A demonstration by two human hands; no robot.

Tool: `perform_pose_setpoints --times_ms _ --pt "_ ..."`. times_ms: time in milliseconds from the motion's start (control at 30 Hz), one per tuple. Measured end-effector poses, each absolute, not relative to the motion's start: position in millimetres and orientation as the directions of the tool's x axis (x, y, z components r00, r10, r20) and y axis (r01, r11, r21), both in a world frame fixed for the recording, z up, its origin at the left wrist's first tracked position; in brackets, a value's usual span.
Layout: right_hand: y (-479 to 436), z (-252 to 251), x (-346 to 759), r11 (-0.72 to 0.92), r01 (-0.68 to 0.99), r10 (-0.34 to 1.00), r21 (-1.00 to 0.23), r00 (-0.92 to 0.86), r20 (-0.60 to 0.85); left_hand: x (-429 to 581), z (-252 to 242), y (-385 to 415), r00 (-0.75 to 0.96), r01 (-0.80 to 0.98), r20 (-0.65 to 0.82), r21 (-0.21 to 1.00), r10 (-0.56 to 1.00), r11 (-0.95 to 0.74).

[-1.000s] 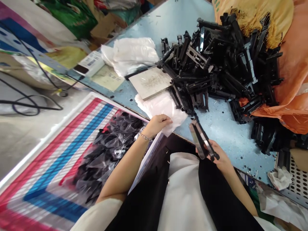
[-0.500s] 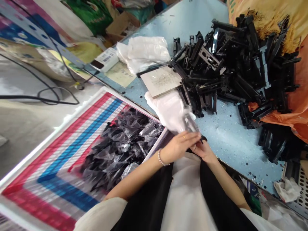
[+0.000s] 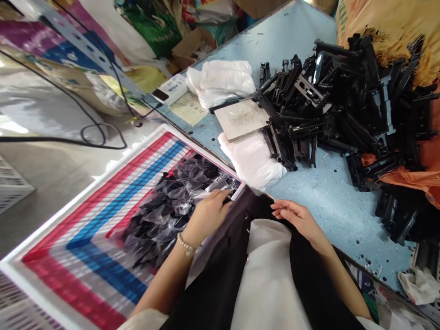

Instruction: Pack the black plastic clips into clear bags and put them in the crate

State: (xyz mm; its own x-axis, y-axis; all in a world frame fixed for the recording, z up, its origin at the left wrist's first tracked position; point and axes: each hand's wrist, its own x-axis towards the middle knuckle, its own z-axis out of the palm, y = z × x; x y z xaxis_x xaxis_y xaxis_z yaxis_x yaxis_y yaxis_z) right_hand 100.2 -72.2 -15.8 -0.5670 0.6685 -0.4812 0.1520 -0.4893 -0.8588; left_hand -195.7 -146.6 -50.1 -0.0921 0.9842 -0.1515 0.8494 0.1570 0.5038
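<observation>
My left hand reaches over the heap of black parts in clear bags, which lies in the open striped woven sack. Its fingers are curled round a bagged black part at the heap's right edge. My right hand hovers over my lap at the near edge of the blue table, fingers spread and empty. A stack of white plastic bags lies on the table just beyond both hands. Behind it is a big pile of loose black plastic parts.
A grey flat slab and a second bundle of white bags lie further back on the table. Orange and yellow sacks sit behind the pile. Black cables run across the floor at left. A crumpled rag lies at the right.
The black part went from my right hand into a clear bag between both hands. My left hand has now carried it left over the sack, and my right hand has let go and opened.
</observation>
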Motion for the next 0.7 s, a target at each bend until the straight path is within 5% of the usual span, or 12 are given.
perform_pose_setpoints --times_ms 67,133,333,433,533,700 --pt "-69.7 -18.3 102.7 -0.480 0.118 0.717 -0.870 -0.518 -0.466 -223.7 -87.9 -138.8 -0.267 0.862 -0.417 0.300 0.869 0.409" --pt "-65.6 -23.1 103.6 -0.461 0.110 0.726 -0.880 -0.523 -0.446 -240.9 -121.6 -128.7 -0.357 0.842 -0.525 0.179 0.773 0.510" --pt "-29.2 -22.5 111.7 -0.027 0.369 0.905 -0.929 -0.385 -0.179 -239.6 -128.8 -110.7 -0.393 0.824 -0.495 0.184 0.775 0.535" --pt "14.8 -10.9 111.7 0.324 0.538 0.923 -0.778 -0.360 0.135 -217.3 -91.8 -97.3 -0.350 0.799 -0.339 0.378 0.873 0.467" --pt "78.4 -1.0 103.6 0.546 0.712 0.829 -0.441 -0.386 0.403 -178.5 -57.0 -76.8 -0.239 0.677 -0.121 0.690 0.963 0.255" --pt "161.2 11.3 98.9 0.605 0.795 0.747 -0.041 -0.549 0.375 -104.4 -39.9 -43.7 -0.020 0.404 0.015 0.915 1.000 -0.005"
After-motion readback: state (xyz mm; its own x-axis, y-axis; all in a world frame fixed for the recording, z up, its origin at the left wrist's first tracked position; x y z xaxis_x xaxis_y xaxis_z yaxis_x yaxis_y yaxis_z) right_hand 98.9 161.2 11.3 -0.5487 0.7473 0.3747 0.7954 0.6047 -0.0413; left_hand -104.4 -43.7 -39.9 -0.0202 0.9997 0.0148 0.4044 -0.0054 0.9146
